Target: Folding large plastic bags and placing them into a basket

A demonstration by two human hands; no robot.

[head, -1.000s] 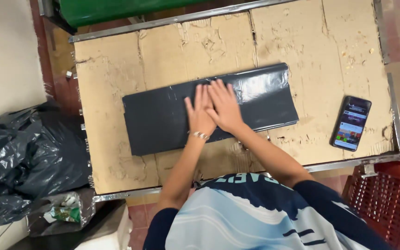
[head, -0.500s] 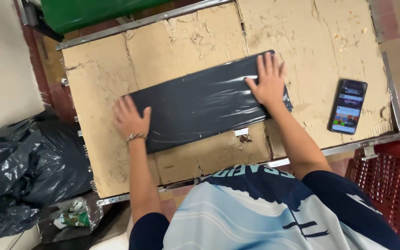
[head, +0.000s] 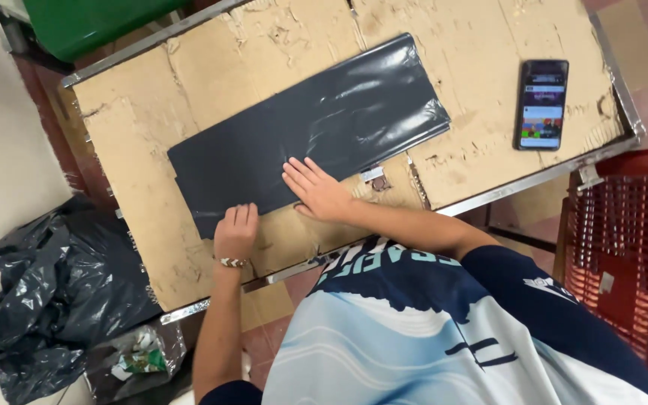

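- Your left hand (head: 235, 232) lies flat and unclenched on the near edge of the black plastic bag (head: 309, 135). It grasps nothing, only presses, so the thin film stays down.
- Your right hand (head: 316, 189) is also spread flat, fingers released, on the same near edge, just beside the left one; together they pin that edge.
- The black plastic bag is laid out flat and slanted across the middle of the desk (head: 121, 150), which is covered with worn cardboard.
- A phone (head: 541, 104) lies face up near the right side of the desk, well apart from the bag, so it does not disturb you.
- On the floor at the left sits a pile of crumpled dark bags (head: 54, 292); a red crate (head: 624, 247) stands at the right.
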